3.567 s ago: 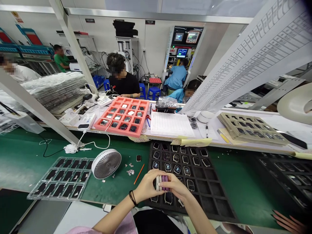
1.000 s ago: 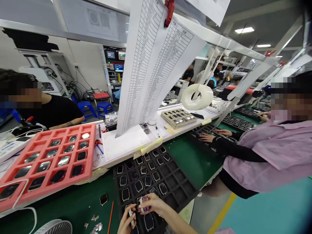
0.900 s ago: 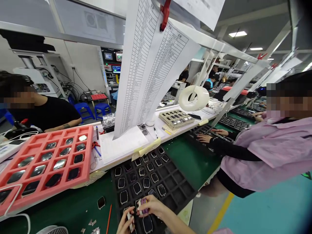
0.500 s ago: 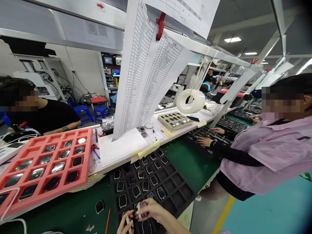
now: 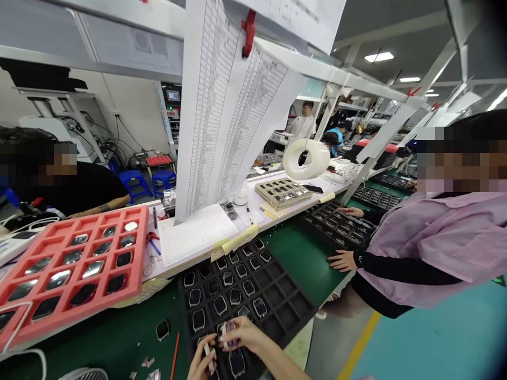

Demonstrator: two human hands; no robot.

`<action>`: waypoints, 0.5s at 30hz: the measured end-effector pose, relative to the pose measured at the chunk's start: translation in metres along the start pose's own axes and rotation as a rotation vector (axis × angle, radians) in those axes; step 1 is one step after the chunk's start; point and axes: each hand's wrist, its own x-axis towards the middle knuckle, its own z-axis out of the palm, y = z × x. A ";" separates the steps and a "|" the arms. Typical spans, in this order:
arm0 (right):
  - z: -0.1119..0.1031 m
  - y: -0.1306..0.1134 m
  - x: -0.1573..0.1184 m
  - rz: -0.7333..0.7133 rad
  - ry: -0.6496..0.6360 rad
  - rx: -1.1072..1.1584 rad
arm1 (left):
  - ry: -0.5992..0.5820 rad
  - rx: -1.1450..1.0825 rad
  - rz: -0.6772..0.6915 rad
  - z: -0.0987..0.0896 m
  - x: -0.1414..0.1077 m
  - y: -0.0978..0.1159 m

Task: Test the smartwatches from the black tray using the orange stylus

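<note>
Over the near end of a black foam tray full of watch cases, my left hand grips a thin whitish piece, seen edge-on; its kind is unclear. Just right of it, my right hand pinches a small purple-and-white block, its fingers partly covering it. A watch case lies in the tray below my right hand. Left of the tray, a single watch case rests on the green table, near an orange-red stick.
A pink foam tray with shiny watch parts stands at left. Papers and a beige tray sit on the white shelf. At right, a co-worker in a pink top stands by another black tray. Printed sheets hang ahead.
The co-worker's nearer hand has moved off their tray onto the green table edge. The view has shifted slightly. My hands keep nearly the same pose and hold the same things.
</note>
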 end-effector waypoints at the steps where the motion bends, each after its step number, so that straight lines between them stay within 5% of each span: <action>1: 0.000 0.001 0.000 -0.002 0.001 0.009 | -0.013 0.005 -0.004 0.002 -0.003 0.004; 8: -0.008 0.002 -0.014 -0.053 0.037 0.095 | 0.032 0.116 0.018 0.007 -0.009 0.006; 15: -0.088 -0.015 -0.055 -0.136 0.207 0.199 | 0.102 0.340 0.085 0.020 0.007 -0.008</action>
